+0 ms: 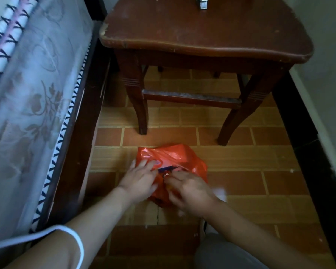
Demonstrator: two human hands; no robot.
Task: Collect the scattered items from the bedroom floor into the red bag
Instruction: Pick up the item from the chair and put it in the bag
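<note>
Red bag (pixel 171 162) sat on the floor (pixel 241 158) by the stool (pixel 202 35), left hand (pixel 142 181) spread flat on it, right hand (pixel 190 191) blurred, grip unclear; best to hold the mouth wide while feeding the small chain (pixel 165 175) in.

We find no text, label, brand or number that we can read. The dark blue item (pixel 168 168) showing in the mouth of the red bag (pixel 173 156) may carry print, but it is too blurred for us to make out.
</note>
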